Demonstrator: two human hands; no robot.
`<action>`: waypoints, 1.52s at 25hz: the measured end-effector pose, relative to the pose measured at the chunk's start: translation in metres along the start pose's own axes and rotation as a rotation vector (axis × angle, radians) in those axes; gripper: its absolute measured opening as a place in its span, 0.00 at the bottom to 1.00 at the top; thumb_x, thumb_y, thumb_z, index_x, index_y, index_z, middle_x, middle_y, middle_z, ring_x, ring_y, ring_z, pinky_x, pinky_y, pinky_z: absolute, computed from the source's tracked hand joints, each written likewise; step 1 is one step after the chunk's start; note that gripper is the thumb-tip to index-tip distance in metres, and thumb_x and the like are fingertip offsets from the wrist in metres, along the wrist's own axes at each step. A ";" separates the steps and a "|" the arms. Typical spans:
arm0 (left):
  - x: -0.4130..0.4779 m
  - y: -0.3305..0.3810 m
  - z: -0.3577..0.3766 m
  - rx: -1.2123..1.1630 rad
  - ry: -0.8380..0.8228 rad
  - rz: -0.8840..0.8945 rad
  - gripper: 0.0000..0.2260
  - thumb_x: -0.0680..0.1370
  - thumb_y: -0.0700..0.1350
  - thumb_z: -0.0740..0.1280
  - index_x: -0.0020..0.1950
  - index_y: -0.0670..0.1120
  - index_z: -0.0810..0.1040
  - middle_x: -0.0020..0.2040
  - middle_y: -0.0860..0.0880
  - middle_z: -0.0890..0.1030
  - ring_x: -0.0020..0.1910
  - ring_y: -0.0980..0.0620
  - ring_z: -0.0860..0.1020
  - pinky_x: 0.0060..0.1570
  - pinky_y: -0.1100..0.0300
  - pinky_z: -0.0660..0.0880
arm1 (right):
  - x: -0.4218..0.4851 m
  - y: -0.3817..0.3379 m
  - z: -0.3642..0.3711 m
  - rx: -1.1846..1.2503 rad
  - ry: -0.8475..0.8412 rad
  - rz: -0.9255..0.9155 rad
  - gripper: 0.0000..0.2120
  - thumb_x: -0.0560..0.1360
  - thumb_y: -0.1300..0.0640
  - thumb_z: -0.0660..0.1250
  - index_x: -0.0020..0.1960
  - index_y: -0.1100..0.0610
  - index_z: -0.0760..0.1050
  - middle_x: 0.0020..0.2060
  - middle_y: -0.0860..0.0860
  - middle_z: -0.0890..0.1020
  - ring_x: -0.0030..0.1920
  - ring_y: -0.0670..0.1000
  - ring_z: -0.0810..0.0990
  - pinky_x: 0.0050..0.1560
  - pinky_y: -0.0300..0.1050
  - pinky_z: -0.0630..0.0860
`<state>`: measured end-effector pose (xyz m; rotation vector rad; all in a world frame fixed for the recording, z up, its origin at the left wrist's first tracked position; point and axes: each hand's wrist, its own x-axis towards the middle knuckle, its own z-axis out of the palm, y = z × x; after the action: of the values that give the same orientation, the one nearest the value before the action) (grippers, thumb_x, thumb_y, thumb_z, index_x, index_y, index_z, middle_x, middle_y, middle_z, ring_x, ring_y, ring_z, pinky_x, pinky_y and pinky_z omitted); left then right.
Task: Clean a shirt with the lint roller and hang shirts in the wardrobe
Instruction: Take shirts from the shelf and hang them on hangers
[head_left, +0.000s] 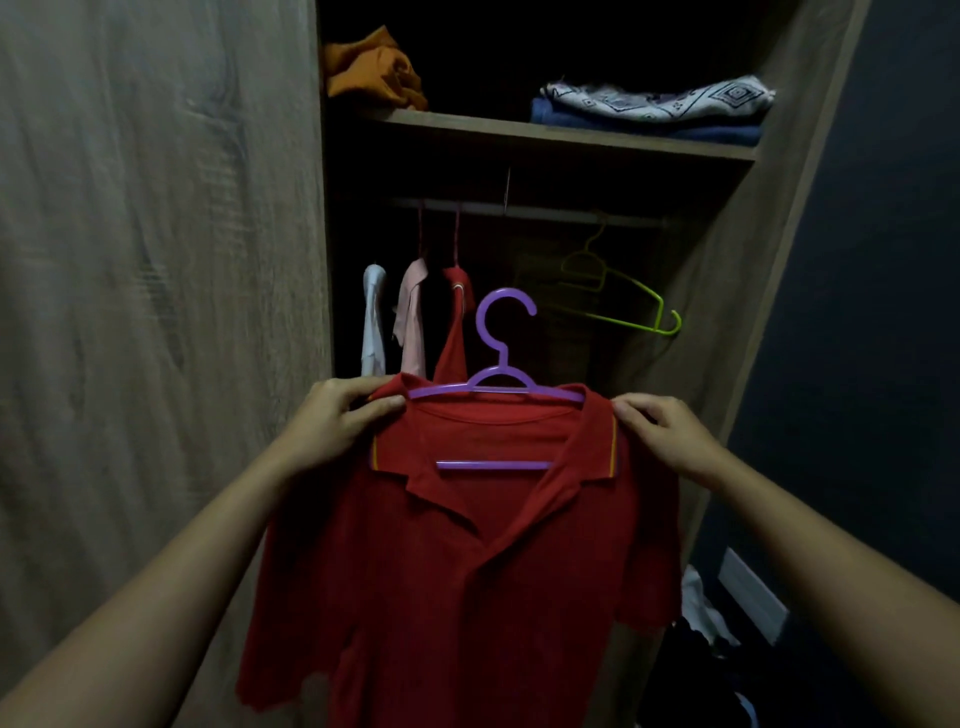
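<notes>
Left hand (332, 423), right hand (670, 439), pinching shirt (467, 582) shoulders

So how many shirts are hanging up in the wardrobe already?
3, side by side at the left end of the rail: a white shirt, a pink shirt, a red shirt. The dark could hide more.

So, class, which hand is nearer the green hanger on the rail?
Right. The right hand holds the red shirt below the green hanger; the left hand holds its other shoulder, well off to the left.

Dim, soft light; black wardrobe (519, 249) interior, wide-angle bending at edges, slight blur.
</notes>
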<state>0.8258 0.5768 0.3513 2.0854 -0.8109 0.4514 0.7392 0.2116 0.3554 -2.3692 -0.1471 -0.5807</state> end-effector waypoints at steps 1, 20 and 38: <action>-0.001 0.000 0.000 -0.006 -0.013 0.000 0.13 0.76 0.46 0.68 0.47 0.67 0.80 0.43 0.69 0.82 0.44 0.71 0.77 0.49 0.66 0.75 | 0.000 0.004 0.002 0.048 0.013 0.028 0.11 0.79 0.56 0.59 0.48 0.58 0.80 0.43 0.49 0.82 0.47 0.45 0.77 0.52 0.44 0.71; 0.015 0.102 0.095 0.318 0.012 -0.261 0.18 0.75 0.59 0.63 0.63 0.55 0.74 0.58 0.48 0.81 0.61 0.44 0.76 0.51 0.54 0.71 | 0.025 -0.078 0.057 0.842 -0.156 0.683 0.15 0.81 0.49 0.52 0.42 0.56 0.70 0.39 0.49 0.75 0.39 0.44 0.74 0.41 0.36 0.67; 0.218 0.024 0.126 0.119 0.209 -0.453 0.36 0.74 0.43 0.68 0.75 0.35 0.51 0.75 0.34 0.54 0.74 0.38 0.57 0.72 0.52 0.55 | 0.151 0.012 -0.019 0.142 -0.068 0.366 0.05 0.72 0.64 0.65 0.45 0.59 0.79 0.31 0.54 0.77 0.30 0.52 0.75 0.33 0.41 0.71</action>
<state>0.9715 0.3802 0.4141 2.2025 -0.1810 0.4636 0.8701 0.1826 0.4275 -2.2047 0.2062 -0.3030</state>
